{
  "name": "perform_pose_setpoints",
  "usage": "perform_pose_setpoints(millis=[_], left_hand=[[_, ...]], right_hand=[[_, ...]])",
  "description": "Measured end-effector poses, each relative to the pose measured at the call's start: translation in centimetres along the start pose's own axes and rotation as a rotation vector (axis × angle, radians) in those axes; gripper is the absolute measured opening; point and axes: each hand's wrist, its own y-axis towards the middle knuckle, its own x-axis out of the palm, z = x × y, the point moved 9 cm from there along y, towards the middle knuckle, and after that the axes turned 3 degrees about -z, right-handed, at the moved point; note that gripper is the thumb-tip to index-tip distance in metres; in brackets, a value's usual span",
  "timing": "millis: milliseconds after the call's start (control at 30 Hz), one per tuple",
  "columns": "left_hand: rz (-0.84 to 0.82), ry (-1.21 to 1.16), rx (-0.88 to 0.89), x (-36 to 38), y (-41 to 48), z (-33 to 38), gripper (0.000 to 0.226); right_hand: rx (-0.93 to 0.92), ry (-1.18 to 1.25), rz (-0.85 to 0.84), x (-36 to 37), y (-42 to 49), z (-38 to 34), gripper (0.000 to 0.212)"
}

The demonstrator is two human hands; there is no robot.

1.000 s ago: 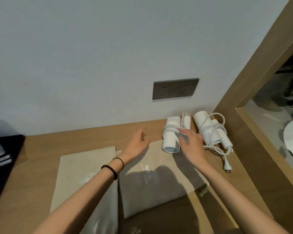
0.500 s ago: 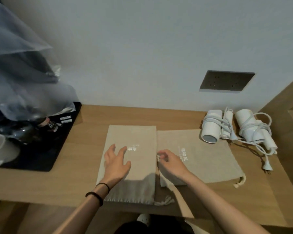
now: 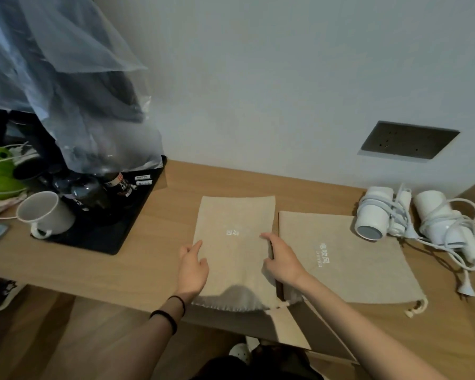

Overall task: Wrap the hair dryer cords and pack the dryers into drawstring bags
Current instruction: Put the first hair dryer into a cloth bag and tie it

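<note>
Two grips, left hand (image 3: 194, 266) and right hand (image 3: 281, 259), pinch the beige cloth drawstring bag (image 3: 231, 215); the white cord-wrapped hair dryer (image 3: 374, 212) lies at two o'clock, nearer the right.

left bag (image 3: 232, 215) beside right bag (image 3: 354, 270) | left dryer (image 3: 373, 215), right dryer (image 3: 433, 212) rear right | tray (image 3: 115, 231) far left

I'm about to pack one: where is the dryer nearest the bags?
Head view, right side of the desk: the dryer lies at the far corner of the right bag, just left of the second dryer.
</note>
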Motion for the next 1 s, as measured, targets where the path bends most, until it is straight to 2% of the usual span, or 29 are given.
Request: perform_pose_setpoints(millis=[100, 200, 267, 367, 433, 467, 567, 633, 700, 833, 1000], left_hand=[[0.105, -0.136, 0.075, -0.9, -0.1, 1.9, 0.050], [0.106, -0.263, 0.115, -0.3, 0.0, 4.0, 0.055], [0.002, -0.289, 0.123, 1.5, 0.3, 5.6, 0.060], [-0.326, -0.371, 0.031, 6.0, 0.7, 6.8, 0.070], [-0.468, -0.242, -0.030, 8.2, 0.7, 6.6, 0.075], [-0.462, -0.084, -0.034, 8.6, 0.9, 6.2, 0.074], [-0.242, 0.293, 0.029, 7.8, 1.2, 6.3, 0.062], [-0.132, 0.435, 0.177, 7.8, 0.7, 8.4, 0.054], [-0.171, 0.492, 0.321, 9.6, 0.2, 10.6, 0.056], [-0.351, 0.539, 0.514, 14.7, -0.6, 14.4, 0.071], [-0.358, 0.622, 0.531, 18.5, 0.5, 15.9, 0.066]], right_hand=[[-0.113, -0.076, 0.070, -3.4, 0.8, -3.0, 0.065], [-0.208, -0.144, 0.175, -7.4, 1.7, -5.2, 0.058], [-0.229, -0.138, 0.256, -10.2, 2.1, -5.6, 0.052], [-0.172, -0.150, 0.269, -12.7, 2.5, -4.0, 0.049], [-0.124, -0.137, 0.241, -13.4, 2.1, -2.1, 0.047], [-0.105, -0.124, 0.228, -13.6, 1.8, -1.2, 0.046], [-0.060, -0.111, 0.244, -14.4, 0.4, 1.1, 0.044], [-0.015, -0.106, 0.310, -15.4, -0.4, 3.0, 0.043], [0.057, -0.111, 0.381, -16.5, -1.1, 5.1, 0.044], [0.222, -0.101, 0.428, -18.4, -2.1, 9.3, 0.054], [0.386, -0.091, 0.487, -21.1, -2.7, 14.0, 0.070]])
